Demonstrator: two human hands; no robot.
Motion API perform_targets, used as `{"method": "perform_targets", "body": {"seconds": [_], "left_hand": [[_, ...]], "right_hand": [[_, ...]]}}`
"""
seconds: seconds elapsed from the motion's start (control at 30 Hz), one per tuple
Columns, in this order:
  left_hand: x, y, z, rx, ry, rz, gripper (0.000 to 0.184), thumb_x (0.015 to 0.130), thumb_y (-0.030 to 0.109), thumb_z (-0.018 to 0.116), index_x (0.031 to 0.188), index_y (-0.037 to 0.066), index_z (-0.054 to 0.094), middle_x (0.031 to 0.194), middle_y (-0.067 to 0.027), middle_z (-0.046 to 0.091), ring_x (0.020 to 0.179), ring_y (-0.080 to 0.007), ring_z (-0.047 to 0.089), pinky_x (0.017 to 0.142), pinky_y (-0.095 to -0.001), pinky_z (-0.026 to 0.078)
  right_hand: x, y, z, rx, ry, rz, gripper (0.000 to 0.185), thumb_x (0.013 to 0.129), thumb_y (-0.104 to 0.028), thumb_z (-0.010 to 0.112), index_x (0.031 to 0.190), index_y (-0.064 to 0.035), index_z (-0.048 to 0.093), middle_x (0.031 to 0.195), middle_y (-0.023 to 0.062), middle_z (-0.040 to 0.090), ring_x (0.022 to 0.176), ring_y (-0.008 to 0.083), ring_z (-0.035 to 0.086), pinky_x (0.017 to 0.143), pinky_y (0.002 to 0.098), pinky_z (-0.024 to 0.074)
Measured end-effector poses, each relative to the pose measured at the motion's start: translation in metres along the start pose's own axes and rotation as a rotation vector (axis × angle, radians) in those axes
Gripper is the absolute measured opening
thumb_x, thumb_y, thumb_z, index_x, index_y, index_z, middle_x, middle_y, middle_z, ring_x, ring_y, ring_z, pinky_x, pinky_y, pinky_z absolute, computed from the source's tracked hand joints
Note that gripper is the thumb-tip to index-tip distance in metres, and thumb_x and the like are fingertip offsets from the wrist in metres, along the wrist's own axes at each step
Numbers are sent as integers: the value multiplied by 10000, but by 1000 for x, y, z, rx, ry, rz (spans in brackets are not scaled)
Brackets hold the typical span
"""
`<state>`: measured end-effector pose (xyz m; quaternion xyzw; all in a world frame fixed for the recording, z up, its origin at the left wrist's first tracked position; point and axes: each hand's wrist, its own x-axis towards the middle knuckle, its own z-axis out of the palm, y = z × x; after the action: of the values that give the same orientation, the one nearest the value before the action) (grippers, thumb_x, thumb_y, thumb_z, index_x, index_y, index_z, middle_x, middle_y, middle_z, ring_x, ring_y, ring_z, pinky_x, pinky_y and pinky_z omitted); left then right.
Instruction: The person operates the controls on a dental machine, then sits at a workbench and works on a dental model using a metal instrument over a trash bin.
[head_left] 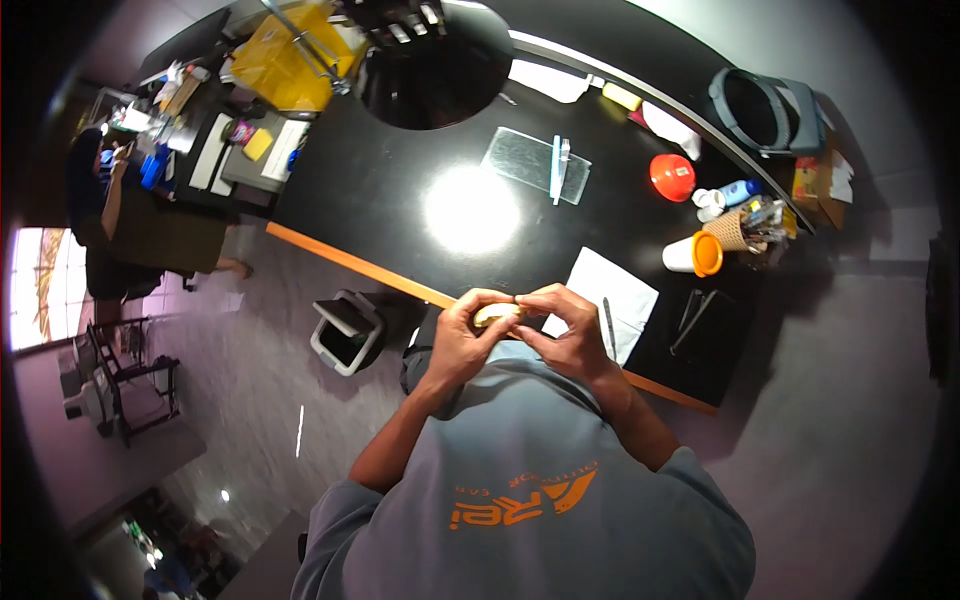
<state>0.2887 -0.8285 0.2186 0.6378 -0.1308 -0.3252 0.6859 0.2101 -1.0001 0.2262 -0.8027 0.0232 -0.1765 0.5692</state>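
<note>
Between my two hands, at the table's front edge, is a small rounded, gold-yellow object (495, 315); its kind is too small to make out. My left hand (463, 338) is curled around it, with thumb and fingertips closed on its side. From the other side, my right hand (568, 334) pinches at the object's right end, thumb below and index finger above. The fingers cover part of the piece. Just beyond my right hand lie a white paper sheet (598, 290) and a dark pen-like tool (608, 328).
A round dark lamp (435, 75) overhangs the black table (350, 200). A glass plate (520, 158), red bowl (672, 177), orange-lidded cup (693, 255), tool basket (728, 231) and tweezers-like tool (697, 322) lie about. A bin (347, 333) stands at left; another person (110, 200) is farther off.
</note>
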Motion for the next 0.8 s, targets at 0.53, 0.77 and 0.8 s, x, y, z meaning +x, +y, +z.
{"method": "perform_targets", "body": {"seconds": [0.53, 0.77, 0.8], "left_hand": [[-9, -33, -36, 8, 77, -133, 145, 978, 97, 626, 1099, 24, 591, 894, -1, 645, 691, -31, 521, 602, -195, 446], [-21, -44, -41, 7, 71, -148, 169, 988, 102, 611, 1133, 19, 584, 910, -23, 638, 678, -33, 486, 597, -189, 419], [-24, -45, -41, 6, 68, -149, 174, 988, 100, 609, 1140, 18, 584, 909, -23, 637, 680, -33, 486, 601, -190, 421]], "right_hand": [[-114, 132, -79, -666, 107, 844, 185, 715, -83, 802, 831, -12, 678, 708, 104, 690, 671, 209, 693, 646, 335, 544], [-114, 126, -63, -804, 120, 787, 184, 747, -71, 740, 896, -13, 648, 777, 150, 681, 752, 323, 684, 701, 421, 539], [-113, 124, -60, -844, 108, 784, 196, 755, -76, 735, 920, -19, 646, 828, 167, 682, 803, 354, 680, 733, 445, 534]]}}
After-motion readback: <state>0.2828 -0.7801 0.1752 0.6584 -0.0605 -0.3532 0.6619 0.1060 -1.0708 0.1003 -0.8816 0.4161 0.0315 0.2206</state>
